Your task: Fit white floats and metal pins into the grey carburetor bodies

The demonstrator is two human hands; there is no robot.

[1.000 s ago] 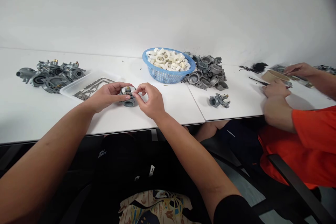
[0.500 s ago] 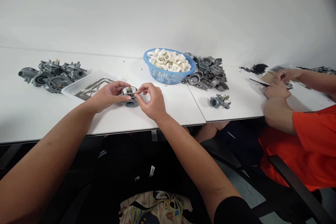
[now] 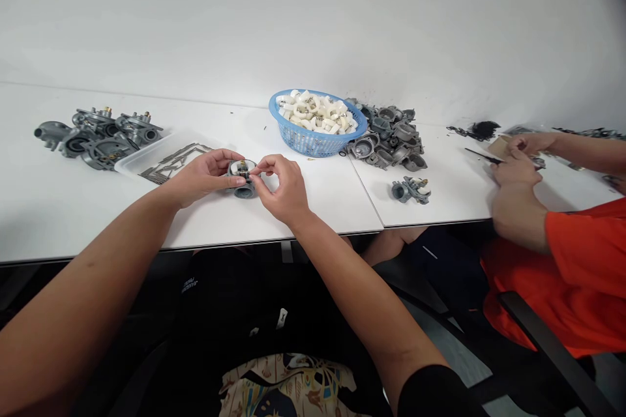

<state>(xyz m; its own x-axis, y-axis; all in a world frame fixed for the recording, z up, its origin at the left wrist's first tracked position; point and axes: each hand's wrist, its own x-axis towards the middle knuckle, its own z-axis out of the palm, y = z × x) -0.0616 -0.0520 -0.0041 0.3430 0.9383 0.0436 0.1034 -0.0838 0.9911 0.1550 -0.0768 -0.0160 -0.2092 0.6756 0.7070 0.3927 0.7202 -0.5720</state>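
Observation:
A grey metal carburetor body (image 3: 244, 191) with a white float (image 3: 238, 171) and a brass piece on top rests on the white table. My left hand (image 3: 204, 176) grips it from the left, thumb across its near side. At its right side my right hand (image 3: 283, 186) is closed in a pinch, thumb and forefinger tips against the float area. Whatever is between those fingertips is too small to make out. Beside my left wrist lies a clear plastic tray (image 3: 128, 166) holding thin metal pins (image 3: 180, 158), partly covered by my forearm.
A blue basket (image 3: 313, 142) of white floats stands behind my right hand. Grey carburetor bowls (image 3: 391, 133) are piled beside it. More carburetor bodies (image 3: 98, 137) sit at left, and one with a float (image 3: 411, 189) at right. A co-worker's hands (image 3: 521, 159) work farther right.
My hands stay at the carburetor almost unmoved, with only a slight shift of the right fingertips. The view has shifted a little.

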